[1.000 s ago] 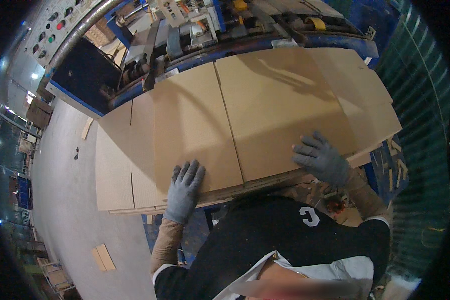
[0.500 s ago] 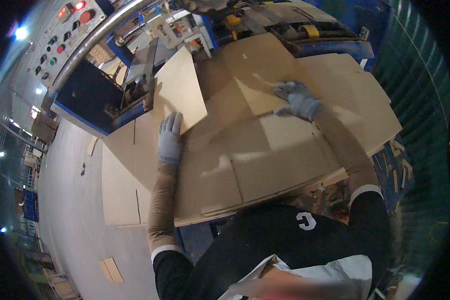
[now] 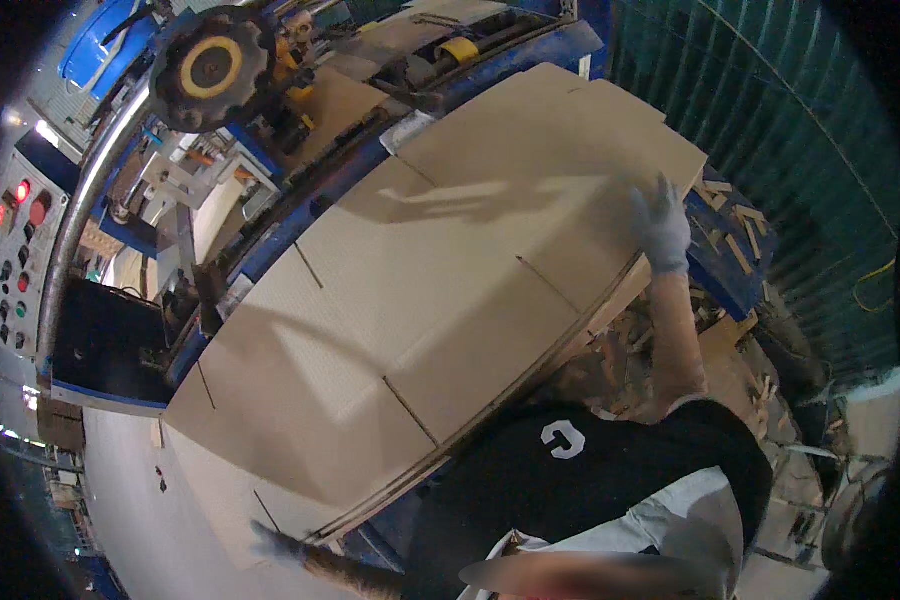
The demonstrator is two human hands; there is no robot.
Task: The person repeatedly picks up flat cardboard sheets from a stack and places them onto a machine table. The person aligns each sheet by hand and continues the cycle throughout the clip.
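Observation:
A large brown cardboard sheet [image 3: 450,290] with several dark slots cut in its edges lies flat before me, on top of other sheets that show along its near edge. My right hand [image 3: 660,225], in a grey glove, rests at the sheet's right end with its fingers spread. Down at the near left corner, my gloved left hand [image 3: 278,540] is beside the sheet's edge, somewhat blurred, its fingers stretched out. Neither hand is closed round anything that I can see.
Beyond the sheet runs a blue machine [image 3: 540,55] with a black handwheel [image 3: 210,65], and a control panel [image 3: 25,260] stands at the left. Cardboard scraps [image 3: 740,235] litter the right side by a green corrugated wall [image 3: 800,130].
My view has swung to the right. The cardboard pieces my hands were touching are gone from the stack top, and my hands have spread apart to the sheet's two ends.

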